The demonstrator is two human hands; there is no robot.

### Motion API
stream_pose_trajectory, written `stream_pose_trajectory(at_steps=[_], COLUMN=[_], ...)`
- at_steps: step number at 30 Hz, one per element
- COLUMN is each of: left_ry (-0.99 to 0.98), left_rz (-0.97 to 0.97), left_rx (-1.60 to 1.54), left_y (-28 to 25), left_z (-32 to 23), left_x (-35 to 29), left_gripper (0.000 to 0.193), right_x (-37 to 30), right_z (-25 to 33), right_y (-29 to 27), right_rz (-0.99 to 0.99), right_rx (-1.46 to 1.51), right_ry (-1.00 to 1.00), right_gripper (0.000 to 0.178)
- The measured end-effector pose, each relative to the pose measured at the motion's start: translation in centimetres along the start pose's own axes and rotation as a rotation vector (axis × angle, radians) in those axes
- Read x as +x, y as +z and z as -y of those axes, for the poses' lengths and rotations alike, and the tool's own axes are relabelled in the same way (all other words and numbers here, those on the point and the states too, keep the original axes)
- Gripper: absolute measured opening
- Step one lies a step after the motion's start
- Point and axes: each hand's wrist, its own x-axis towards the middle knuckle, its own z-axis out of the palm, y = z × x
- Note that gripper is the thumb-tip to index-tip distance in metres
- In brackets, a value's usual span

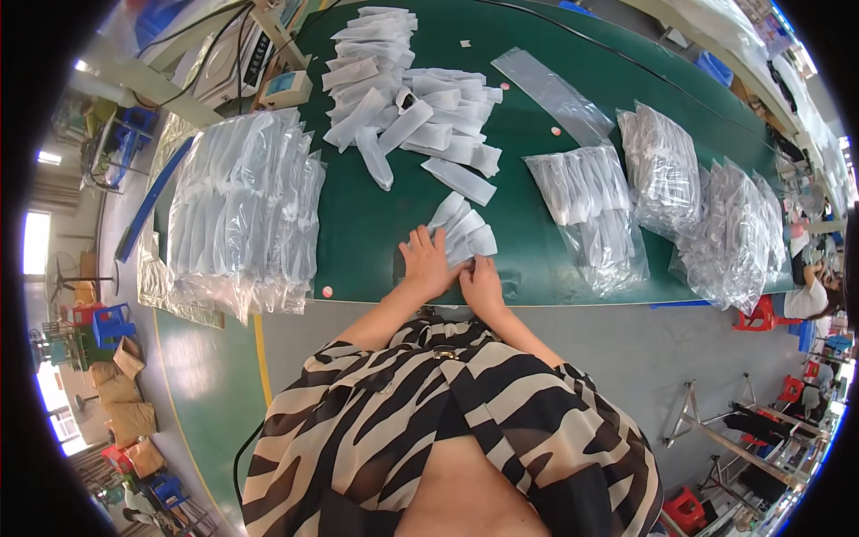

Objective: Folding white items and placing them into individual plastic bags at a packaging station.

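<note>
Close to the near edge of the green table, a small fanned stack of folded white strips (465, 231), fabric by their look, lies between my hands. My left hand (425, 264) grips the left and lower side of that stack, its fingers bent over the strips and its thumb reaching toward the other hand. Fingers closed, my right hand (483, 285) pinches the lower right edge; its fingertips are partly hidden. One loose strip (459, 181) rests just beyond the stack. Farther away spreads a large heap of similar strips (438, 106).
Filled clear plastic bags (246, 206) stand at the left, with another filled bag (586, 210) and several more (662, 166) at the right. Flat clear bags (555, 94) lie at the far side. A blue strip (154, 199) and a small device (286, 89) are left.
</note>
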Motion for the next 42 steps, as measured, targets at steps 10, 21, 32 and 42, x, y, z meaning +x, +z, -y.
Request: stream_pose_trajectory(at_steps=[10, 21, 32, 42], left_ry=[0.282, 0.776, 0.595, 0.784], left_rz=[0.053, -0.307, -0.074, -0.256], left_rx=[-0.684, -0.562, -0.792, -0.710], left_y=[5.3, 1.2, 5.6, 0.7], left_z=[0.7, -3.7, -6.4, -26.7], left_x=[0.1, 12.5, 15.6, 8.1], left_gripper=[0.040, 0.035, 0.027, 0.024], right_x=[2.2, 5.3, 7.2, -10.8], right_z=[0.8, -2.0, -5.6, -10.0], right_y=[-5.4, -6.6, -9.9, -32.3], right_rz=[-0.013, 0.022, 0.021, -0.255], right_rx=[-0.394, -0.462, -0.317, 0.853], right_ry=[-0.130, -0.180, -0.221, 0.497], right_gripper=[0.098, 0.106, 0.087, 0.074])
